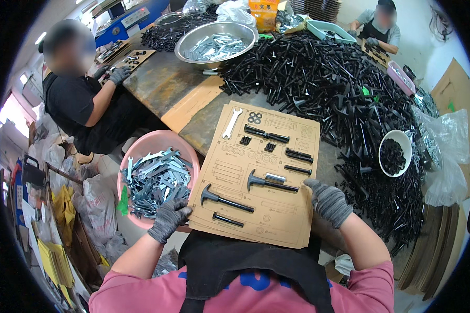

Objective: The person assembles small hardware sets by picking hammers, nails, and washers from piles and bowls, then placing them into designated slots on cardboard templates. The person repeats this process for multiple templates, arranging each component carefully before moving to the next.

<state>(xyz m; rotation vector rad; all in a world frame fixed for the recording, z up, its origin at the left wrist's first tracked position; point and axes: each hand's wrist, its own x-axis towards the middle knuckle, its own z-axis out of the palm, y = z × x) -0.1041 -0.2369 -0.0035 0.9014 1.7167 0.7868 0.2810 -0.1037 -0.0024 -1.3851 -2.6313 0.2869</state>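
A stack of brown cardboard sheets (228,182) with printed outlines rests in front of me at the table edge. My gloved left hand (169,216) is closed at its lower left edge, with part of the fingers hidden. My gloved right hand (329,202) is closed at the right edge, fingertips against the cardboard. On the top sheet lie an open-end wrench (232,123), black washers (255,118), long black bolts (267,133), small black screws (269,147), a silver sleeve (275,178), and two black T-shaped bolts (272,182) (227,201). A short black bolt (227,219) lies near the bottom.
A pink basin (122,182) of wrenches stands left. Black bolts (318,78) are heaped across the table behind the cardboard. A metal bowl (216,61) holds silver sleeves; a white bowl (408,156) holds black parts. Two gloved co-workers (86,99) (384,31) sit at the table.
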